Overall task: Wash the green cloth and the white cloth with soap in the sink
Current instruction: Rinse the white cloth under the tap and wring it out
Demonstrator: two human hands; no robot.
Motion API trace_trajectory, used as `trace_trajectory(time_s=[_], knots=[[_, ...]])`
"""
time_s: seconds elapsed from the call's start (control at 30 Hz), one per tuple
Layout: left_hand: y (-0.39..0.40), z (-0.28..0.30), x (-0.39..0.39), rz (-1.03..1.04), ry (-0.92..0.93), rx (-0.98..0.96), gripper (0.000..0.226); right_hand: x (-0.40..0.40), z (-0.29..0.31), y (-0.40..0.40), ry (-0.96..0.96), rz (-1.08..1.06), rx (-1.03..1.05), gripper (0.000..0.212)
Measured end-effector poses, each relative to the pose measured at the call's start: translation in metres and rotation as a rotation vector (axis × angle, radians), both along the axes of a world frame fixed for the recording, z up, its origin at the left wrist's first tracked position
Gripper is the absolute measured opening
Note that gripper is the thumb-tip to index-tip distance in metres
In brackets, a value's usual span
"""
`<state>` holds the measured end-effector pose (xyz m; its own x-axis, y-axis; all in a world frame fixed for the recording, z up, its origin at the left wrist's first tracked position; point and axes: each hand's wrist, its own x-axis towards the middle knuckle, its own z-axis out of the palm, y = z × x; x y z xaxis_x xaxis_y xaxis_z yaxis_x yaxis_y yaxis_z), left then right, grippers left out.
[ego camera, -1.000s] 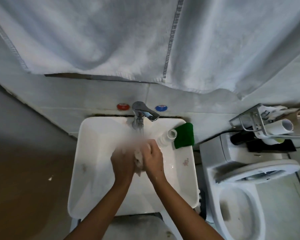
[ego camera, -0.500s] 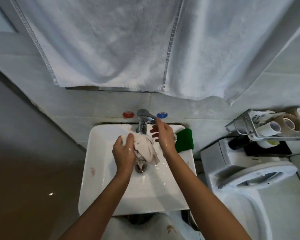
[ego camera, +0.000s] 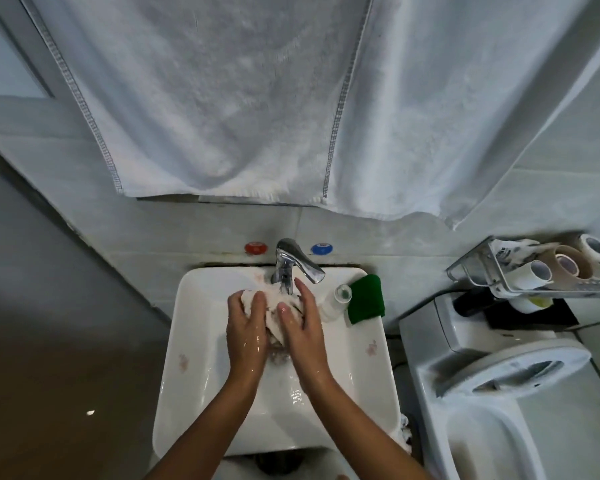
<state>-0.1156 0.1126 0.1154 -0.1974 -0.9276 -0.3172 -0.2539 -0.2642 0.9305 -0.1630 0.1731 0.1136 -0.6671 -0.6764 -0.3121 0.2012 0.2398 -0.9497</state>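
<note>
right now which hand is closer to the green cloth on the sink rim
Right. The right hand presses the white cloth under the tap, just left of the small bottle beside the green cloth. The left hand is farther left, on the white cloth's other side.

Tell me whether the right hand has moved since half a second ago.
Yes. The right hand has dropped from up by the faucet back down onto the white cloth, which it now presses against the left hand over the sink.
</note>
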Motion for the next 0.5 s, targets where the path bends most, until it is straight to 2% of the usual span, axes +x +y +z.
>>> trace_trajectory(time_s=[0.07, 0.13, 0.2, 0.3, 0.37, 0.5], knots=[[0.000, 0.002, 0.001, -0.039, 0.004, -0.083, 0.045, 0.007, -0.001, -0.006, 0.113, 0.012, 0.012, 0.038], [0.005, 0.005, 0.003, -0.083, 0.039, -0.162, 0.053, 0.008, -0.002, -0.014, 0.089, -0.027, 0.028, 0.025], [0.011, 0.007, 0.007, -0.125, 0.021, -0.262, 0.046, 0.004, 0.006, -0.022, 0.011, -0.078, -0.024, 0.010], [0.009, 0.006, 0.007, -0.050, -0.026, -0.302, 0.024, 0.003, 0.015, -0.032, -0.112, -0.110, -0.078, 0.018], [0.006, 0.008, 0.004, 0.009, -0.018, -0.295, 0.012, 0.006, 0.015, -0.035, -0.157, -0.119, -0.036, 0.018], [0.005, 0.005, 0.001, 0.065, -0.028, -0.261, 0.014, 0.011, 0.009, -0.034, -0.276, -0.074, 0.041, 0.019]])
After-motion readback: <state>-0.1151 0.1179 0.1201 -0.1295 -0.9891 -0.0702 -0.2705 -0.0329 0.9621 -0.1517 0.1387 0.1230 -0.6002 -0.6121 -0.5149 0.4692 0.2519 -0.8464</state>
